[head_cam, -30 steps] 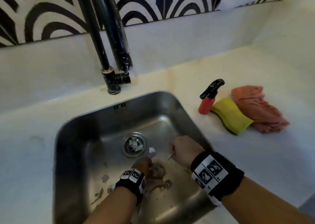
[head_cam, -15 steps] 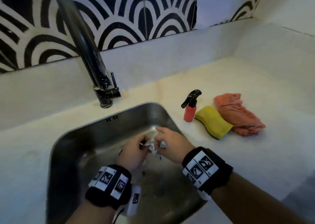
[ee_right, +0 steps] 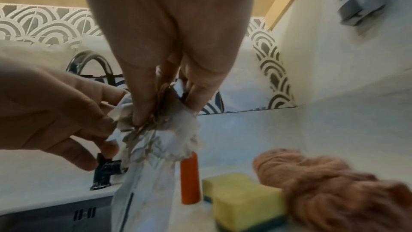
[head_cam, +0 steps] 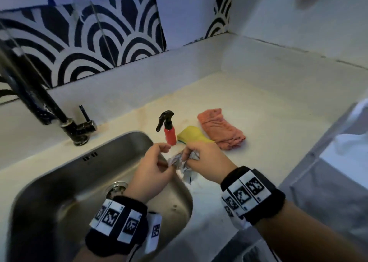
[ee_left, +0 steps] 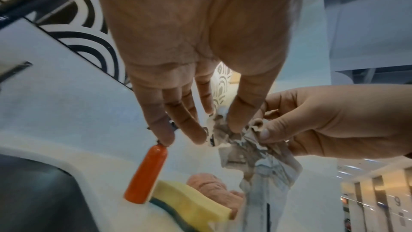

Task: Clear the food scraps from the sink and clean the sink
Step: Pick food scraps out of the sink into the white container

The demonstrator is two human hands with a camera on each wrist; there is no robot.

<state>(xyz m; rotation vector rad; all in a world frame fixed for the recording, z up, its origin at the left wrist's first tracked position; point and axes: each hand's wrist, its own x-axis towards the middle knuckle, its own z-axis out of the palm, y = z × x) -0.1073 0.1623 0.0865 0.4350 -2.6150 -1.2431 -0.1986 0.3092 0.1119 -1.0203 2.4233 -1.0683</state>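
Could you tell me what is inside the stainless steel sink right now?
The stainless steel sink shows its round drain strainer, partly covered by the left hand; what lies in the strainer cannot be told.

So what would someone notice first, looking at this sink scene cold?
Both hands, the left hand and right hand, pinch a crumpled wet paper wad above the sink's right edge. Behind them on the counter stand a red spray bottle, a yellow sponge and a pink cloth.
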